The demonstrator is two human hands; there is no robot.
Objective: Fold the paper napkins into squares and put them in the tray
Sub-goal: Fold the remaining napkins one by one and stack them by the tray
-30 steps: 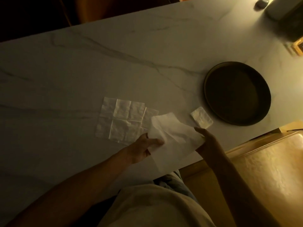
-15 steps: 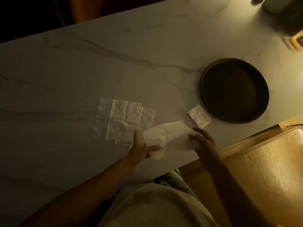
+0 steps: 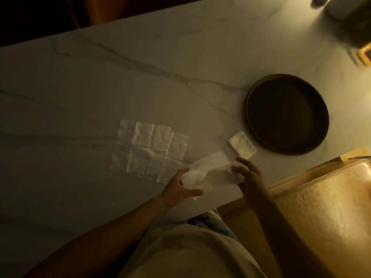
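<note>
A white paper napkin (image 3: 210, 170), folded over into a long strip, lies on the marble table near its front edge. My left hand (image 3: 180, 187) holds its left end between thumb and fingers. My right hand (image 3: 248, 175) rests on its right end with fingers spread. A small folded square napkin (image 3: 242, 145) lies just beyond my right hand, beside the round dark tray (image 3: 287, 114), which holds nothing. Unfolded napkins (image 3: 149, 150) lie overlapping flat to the left.
The marble table (image 3: 120, 77) stretches wide to the left and back. Dark objects (image 3: 345, 9) stand at the far right corner. A tan cushioned seat (image 3: 321, 217) sits below the table edge on the right.
The napkin was held up loosely between both hands; it has come down onto the table and been folded over into a strip. Both hands moved down with it.
</note>
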